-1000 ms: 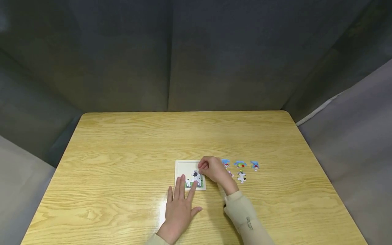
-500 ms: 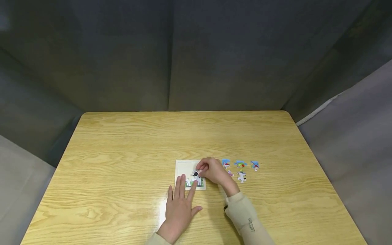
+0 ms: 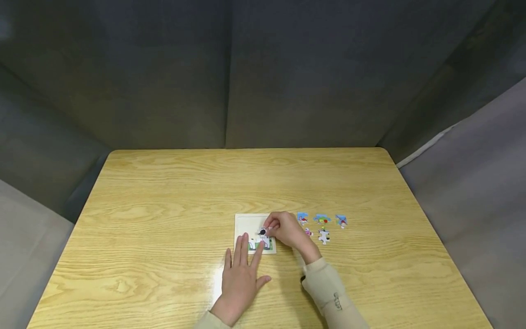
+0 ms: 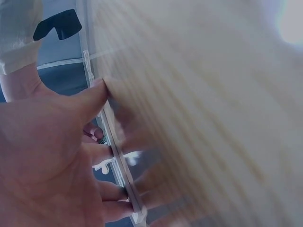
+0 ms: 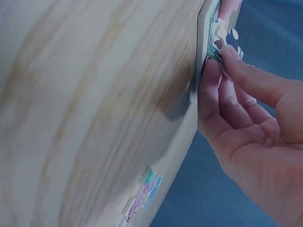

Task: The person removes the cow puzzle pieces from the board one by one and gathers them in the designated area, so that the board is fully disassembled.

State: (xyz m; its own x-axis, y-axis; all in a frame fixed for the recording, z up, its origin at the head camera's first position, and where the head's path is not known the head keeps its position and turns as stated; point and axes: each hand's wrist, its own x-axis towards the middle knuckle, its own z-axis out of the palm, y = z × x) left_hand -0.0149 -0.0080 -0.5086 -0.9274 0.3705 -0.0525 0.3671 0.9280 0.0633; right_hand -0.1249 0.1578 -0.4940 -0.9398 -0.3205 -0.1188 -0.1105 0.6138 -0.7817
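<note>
A square white puzzle tray [image 3: 246, 222] lies on the table, with joined pieces showing white legs on green [image 3: 267, 244] along its lower part. My left hand [image 3: 239, 283] rests flat and spread, its straight fingertips on the tray's near part. Between thumb and fingers, my right hand [image 3: 287, 230] pinches a white puzzle piece with a black patch [image 3: 263, 232] over the tray's right side. In the right wrist view, this puzzle piece [image 5: 232, 35] is tilted at the thumb tip. Whether it touches the pieces below is hard to tell.
Right of the tray lie several loose puzzle pieces: blue ones [image 3: 302, 217], [image 3: 341, 220], a blue-green one [image 3: 322, 219], a pink one [image 3: 308, 232] and a white one [image 3: 324, 236]. The wooden table [image 3: 164, 196] ends at dark curtains [image 3: 287, 91].
My right hand has shifted slightly left and the piece in its pinch has turned or tilted a little. My left hand stays in place on the tray.
</note>
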